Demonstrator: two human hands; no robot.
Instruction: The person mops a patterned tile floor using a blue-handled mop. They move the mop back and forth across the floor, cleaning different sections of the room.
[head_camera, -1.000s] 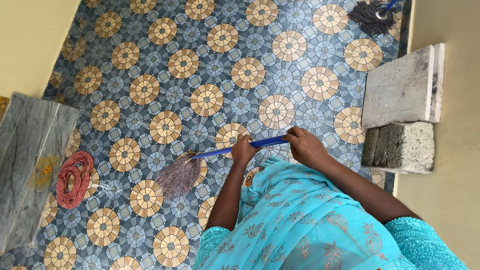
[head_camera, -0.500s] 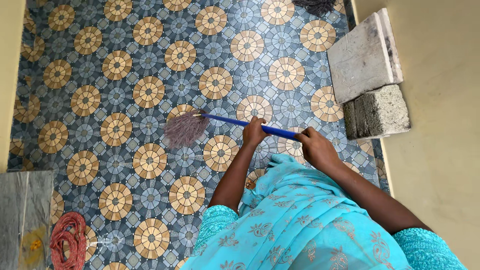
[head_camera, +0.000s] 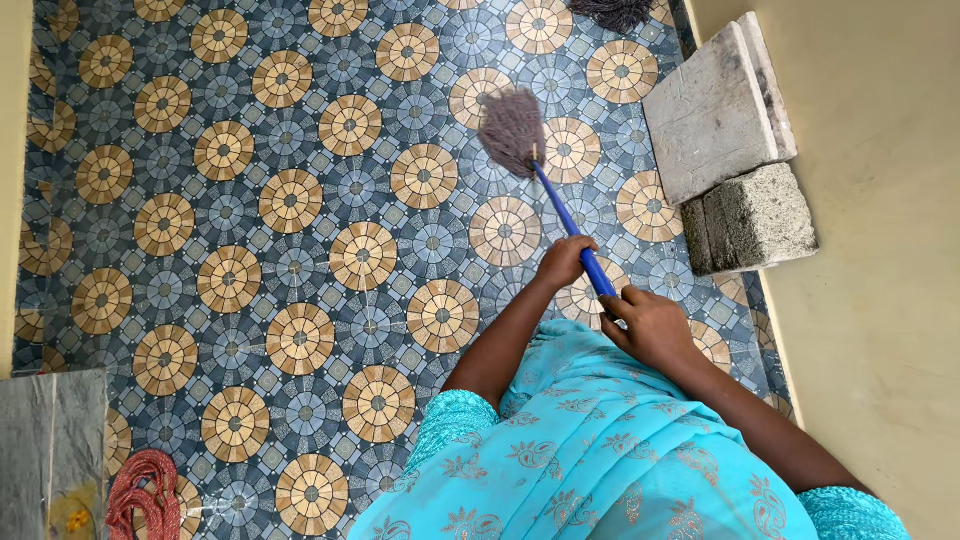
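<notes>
Patterned floor tiles, blue-grey with tan circular medallions, are filling most of the head view, bounded by a pale yellow wall on the right. A person in a turquoise garment is standing over the floor and holding a mop with both hands. The left hand is gripping the blue handle lower down, its grip fully closed around the shaft. The right hand is gripping the upper end of the same handle, fingers likewise wrapped tight around it. The handle is running diagonally up and away from the body, and the stringy purple-grey mop head is lying on the tiles, well ahead of the hands. A flat grey stone slab is leaning against a rough concrete block beside the wall, near the mop handle but apart from it. A coiled red rope is lying at the lower left corner, beside a grey slab.
</notes>
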